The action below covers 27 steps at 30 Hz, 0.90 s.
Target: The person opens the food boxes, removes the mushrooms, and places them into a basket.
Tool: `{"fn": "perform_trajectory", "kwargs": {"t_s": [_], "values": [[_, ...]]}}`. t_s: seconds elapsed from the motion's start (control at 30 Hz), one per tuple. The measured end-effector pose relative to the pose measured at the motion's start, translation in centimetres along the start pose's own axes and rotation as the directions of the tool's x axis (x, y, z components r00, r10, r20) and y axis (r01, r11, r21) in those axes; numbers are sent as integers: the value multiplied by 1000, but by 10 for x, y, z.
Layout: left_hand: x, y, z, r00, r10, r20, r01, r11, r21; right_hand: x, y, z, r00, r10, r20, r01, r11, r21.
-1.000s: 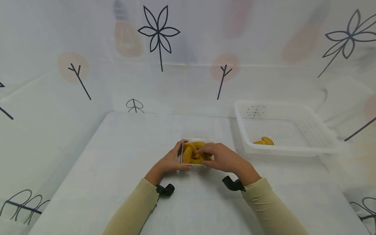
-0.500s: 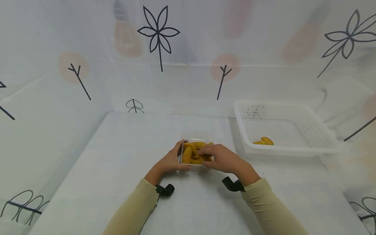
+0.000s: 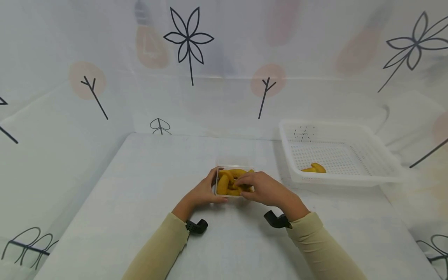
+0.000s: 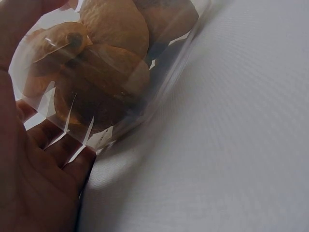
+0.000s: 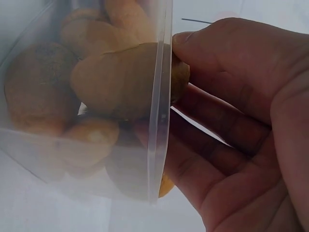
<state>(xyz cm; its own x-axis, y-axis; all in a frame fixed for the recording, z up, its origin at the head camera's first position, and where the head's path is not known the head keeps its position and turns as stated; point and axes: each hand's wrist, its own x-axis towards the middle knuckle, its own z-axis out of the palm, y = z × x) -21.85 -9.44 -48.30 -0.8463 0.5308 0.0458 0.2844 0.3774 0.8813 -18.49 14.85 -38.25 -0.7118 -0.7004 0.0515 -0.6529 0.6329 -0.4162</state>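
A clear plastic box stands on the table, its open top crowded with several plump, rounded yellow-brown pieces whose kind does not show. My left hand grips the box by its left side, thumb at the near side and fingers round the far side. In the left wrist view the fingers press against the clear wall. At the right part of the opening, my right hand pinches one piece. The right wrist view shows the thumb over the end of that long rounded piece, which protrudes past the rim, with fingers beneath it.
A white perforated plastic basket sits at the back right, holding a few similar yellow pieces in its near left corner. White sheeting printed with plants hangs behind the white table and along its sides.
Almost nothing differs. Both hands keep their places at the box, and the right hand stays on the same piece at its right end.
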Motion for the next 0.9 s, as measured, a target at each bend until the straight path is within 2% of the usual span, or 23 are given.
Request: {"fn": "perform_trajectory", "kwargs": {"t_s": [0.47, 0.9], "values": [[-1, 1, -1, 1000, -23, 3, 23, 1000, 16, 4, -2, -1, 999, 19, -28, -18, 1000, 20], [0, -1, -1, 1000, -5, -1, 5, 1000, 19, 5, -9, -14, 998, 26, -64, -25, 999, 21]]}}
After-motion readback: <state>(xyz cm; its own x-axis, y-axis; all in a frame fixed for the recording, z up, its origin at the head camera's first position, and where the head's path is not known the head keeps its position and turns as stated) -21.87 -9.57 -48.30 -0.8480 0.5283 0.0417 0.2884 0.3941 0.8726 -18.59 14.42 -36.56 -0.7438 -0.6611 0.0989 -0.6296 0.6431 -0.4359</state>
